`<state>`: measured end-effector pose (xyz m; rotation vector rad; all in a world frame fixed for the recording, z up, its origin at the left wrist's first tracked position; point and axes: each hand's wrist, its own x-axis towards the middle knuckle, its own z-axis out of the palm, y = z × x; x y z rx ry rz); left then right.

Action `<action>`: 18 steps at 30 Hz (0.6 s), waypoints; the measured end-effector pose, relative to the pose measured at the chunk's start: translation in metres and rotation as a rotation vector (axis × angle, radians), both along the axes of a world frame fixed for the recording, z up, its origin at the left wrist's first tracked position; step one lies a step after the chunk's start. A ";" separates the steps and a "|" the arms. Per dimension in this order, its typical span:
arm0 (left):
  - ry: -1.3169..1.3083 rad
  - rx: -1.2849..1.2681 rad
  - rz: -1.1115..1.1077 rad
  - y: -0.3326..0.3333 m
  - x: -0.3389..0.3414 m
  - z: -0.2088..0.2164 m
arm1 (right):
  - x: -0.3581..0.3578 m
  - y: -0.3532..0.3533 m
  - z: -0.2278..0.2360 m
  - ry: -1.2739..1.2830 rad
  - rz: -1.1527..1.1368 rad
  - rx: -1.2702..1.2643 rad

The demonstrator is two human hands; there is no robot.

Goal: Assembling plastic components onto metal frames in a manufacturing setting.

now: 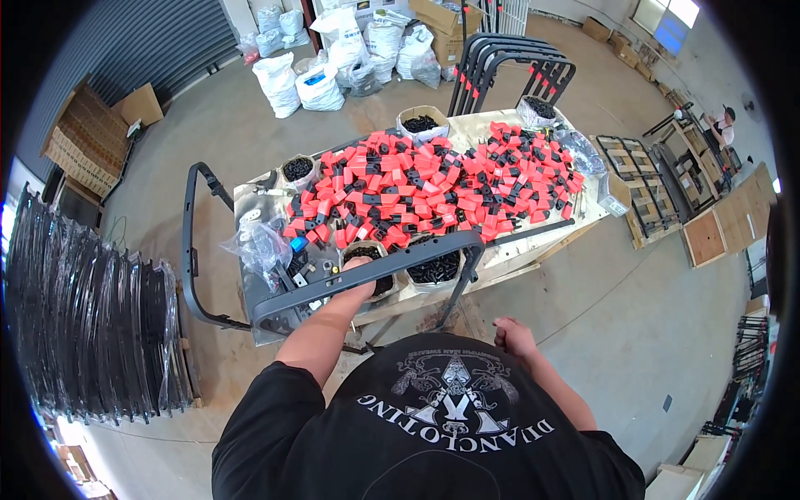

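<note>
My left hand [360, 282] reaches over the dark grey bent tube frame [367, 275] into an open bag of small black parts [384, 284] at the table's near edge. The tube and the bag hide most of its fingers. Beside that bag stands a bigger one full of black screw-like pieces [435, 268]. My right hand [514, 335] hangs off the table near my body, its fingers curled closed; whatever may be inside is hidden. Just beyond the bags lies a wide heap of red and black plastic pieces [392, 179].
Clear plastic bags [260, 247] and small loose parts lie at the table's left end. More tube frames [512, 62] stand behind the table. Wrapped black frames [92, 317] are stacked on the left, white sacks [277, 85] at the back. Another person [722, 127] sits far right.
</note>
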<state>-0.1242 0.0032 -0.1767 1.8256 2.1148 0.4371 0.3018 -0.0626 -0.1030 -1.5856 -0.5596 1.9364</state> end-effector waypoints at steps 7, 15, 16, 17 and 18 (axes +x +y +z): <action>-0.167 0.002 -0.099 -0.030 0.072 0.104 | -0.043 0.032 0.018 0.115 0.252 0.042; -0.434 0.135 -0.309 -0.051 0.134 0.144 | -0.088 0.049 0.035 0.488 0.396 -0.081; -0.431 0.129 -0.300 -0.047 0.128 0.137 | -0.088 0.051 0.033 0.580 0.563 -0.064; -0.380 0.043 -0.200 -0.043 0.115 0.131 | -0.082 0.047 0.033 0.489 0.571 -0.017; -0.328 -0.042 -0.102 -0.035 0.099 0.124 | -0.077 0.047 0.028 0.493 0.573 -0.025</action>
